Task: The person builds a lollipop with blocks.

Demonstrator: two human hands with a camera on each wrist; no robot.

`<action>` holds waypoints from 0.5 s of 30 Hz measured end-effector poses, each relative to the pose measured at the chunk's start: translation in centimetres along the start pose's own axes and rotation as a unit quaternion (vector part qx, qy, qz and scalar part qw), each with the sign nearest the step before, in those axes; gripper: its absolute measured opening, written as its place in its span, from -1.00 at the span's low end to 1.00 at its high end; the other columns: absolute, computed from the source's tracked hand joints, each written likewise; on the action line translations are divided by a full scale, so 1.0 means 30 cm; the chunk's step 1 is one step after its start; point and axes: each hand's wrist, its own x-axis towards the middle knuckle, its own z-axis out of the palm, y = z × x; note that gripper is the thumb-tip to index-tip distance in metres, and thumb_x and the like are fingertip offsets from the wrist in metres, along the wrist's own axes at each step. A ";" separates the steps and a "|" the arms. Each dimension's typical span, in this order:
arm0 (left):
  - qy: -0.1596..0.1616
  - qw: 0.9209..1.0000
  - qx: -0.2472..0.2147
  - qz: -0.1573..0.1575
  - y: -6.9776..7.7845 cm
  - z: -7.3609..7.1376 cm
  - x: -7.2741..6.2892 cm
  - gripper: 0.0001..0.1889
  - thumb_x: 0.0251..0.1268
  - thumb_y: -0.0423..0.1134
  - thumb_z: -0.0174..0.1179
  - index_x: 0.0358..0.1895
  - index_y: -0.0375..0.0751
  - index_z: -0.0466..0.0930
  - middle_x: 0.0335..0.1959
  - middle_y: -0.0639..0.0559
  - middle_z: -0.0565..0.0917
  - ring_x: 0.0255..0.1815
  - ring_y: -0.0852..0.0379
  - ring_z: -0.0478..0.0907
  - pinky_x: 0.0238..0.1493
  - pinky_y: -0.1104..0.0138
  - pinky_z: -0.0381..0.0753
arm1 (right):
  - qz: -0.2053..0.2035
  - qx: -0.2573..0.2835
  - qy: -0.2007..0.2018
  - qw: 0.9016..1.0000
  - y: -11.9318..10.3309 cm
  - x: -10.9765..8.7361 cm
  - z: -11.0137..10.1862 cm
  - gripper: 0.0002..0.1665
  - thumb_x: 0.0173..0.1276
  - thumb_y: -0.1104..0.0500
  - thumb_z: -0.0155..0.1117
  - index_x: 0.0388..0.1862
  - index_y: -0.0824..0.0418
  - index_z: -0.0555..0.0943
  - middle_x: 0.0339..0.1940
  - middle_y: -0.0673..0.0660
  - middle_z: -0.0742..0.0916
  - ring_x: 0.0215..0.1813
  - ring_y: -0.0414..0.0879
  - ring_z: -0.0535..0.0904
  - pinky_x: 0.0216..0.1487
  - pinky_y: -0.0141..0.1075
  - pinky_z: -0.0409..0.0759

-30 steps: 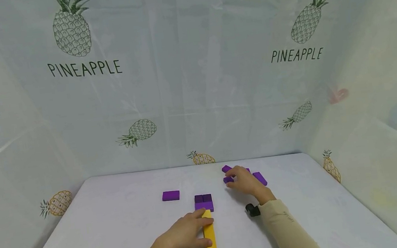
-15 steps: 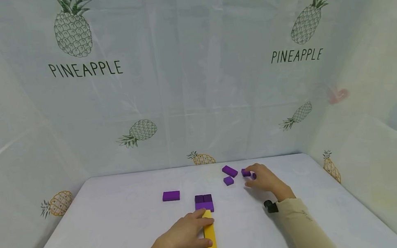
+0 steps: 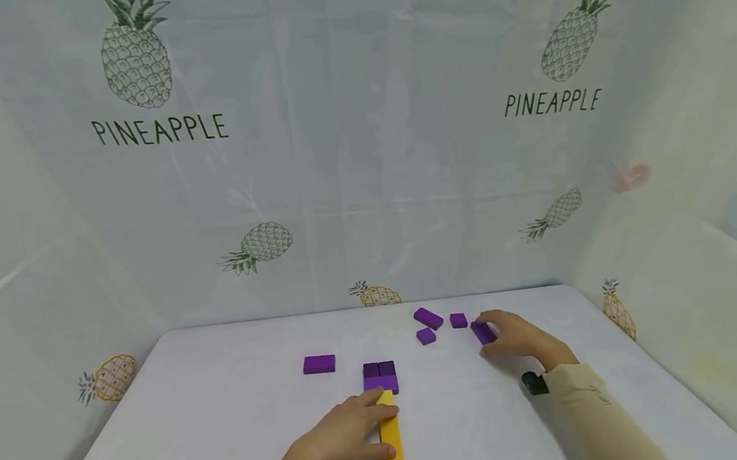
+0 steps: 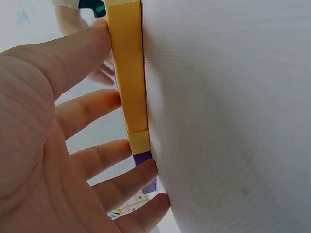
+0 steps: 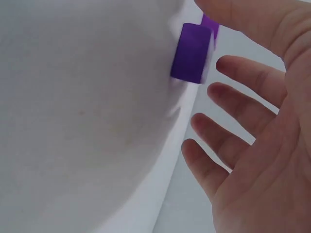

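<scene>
Item: purple block (image 3: 483, 332), located on the right side of the tabletop (image 3: 178, 422), toward its far edge. It lies just to the left of the right hand (image 3: 516, 335), between thumb and forefinger, its long axis slanting from far left to near right. The right hand is the nearer of the two; the left hand (image 3: 342, 436) is well apart from it.

Appearance: plain, evenly coloured, flat-faced, straight-edged, oblong. No markings noted.

Right hand: thumb and forefinger stand apart, about the block's far and near ends. In the right wrist view the other fingers are spread and loosely bent. Firm contact with the block cannot be confirmed.

Left hand: thumb and fingers spread, touching the yellow bar (image 3: 389, 432) without wrapping round it. The bar lies flat, its long axis running away from the person. The left wrist view shows a seam across the yellow near the far end.

Beyond the bar's far end: a purple cluster (image 3: 380, 384), two dark squares on its far side, lighter purple on its near side. Whether it touches the bar is not certain.

Left of the purple block: small cube (image 3: 459, 320), small piece (image 3: 426, 336) and slanted oblong (image 3: 428, 318). Far-left oblong (image 3: 319, 364) lies beyond the left hand.

Background: pineapple-print curtain (image 3: 358, 147).
</scene>
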 end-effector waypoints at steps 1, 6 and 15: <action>0.000 1.000 -0.001 -0.002 -0.001 0.002 0.000 -0.43 0.14 0.23 0.24 0.25 0.24 0.49 0.40 0.00 0.31 0.33 -0.08 0.32 0.26 -0.04 0.37 | 0.000 0.002 -0.003 1.000 0.000 -0.004 -0.001 -0.18 0.08 0.07 0.50 0.30 0.30 0.42 0.31 0.34 0.46 0.36 0.32 0.26 0.33 0.23 0.19; -0.002 1.000 -0.007 -0.005 0.000 -0.002 -0.002 -0.43 0.13 0.22 0.25 0.25 0.25 0.49 0.41 0.01 0.30 0.33 -0.08 0.32 0.26 -0.05 0.37 | -0.001 0.005 -0.005 1.000 -0.005 -0.016 0.001 -0.24 0.14 0.12 0.45 0.30 0.33 0.42 0.30 0.36 0.47 0.35 0.34 0.28 0.32 0.22 0.21; -0.002 1.000 0.004 -0.006 0.000 -0.006 0.000 -0.42 0.13 0.23 0.24 0.25 0.26 0.48 0.42 0.03 0.29 0.34 -0.07 0.32 0.27 -0.03 0.36 | -0.018 0.006 0.011 1.000 0.011 -0.013 0.006 -0.37 0.20 0.21 0.38 0.25 0.34 0.46 0.25 0.37 0.51 0.30 0.34 0.35 0.29 0.20 0.28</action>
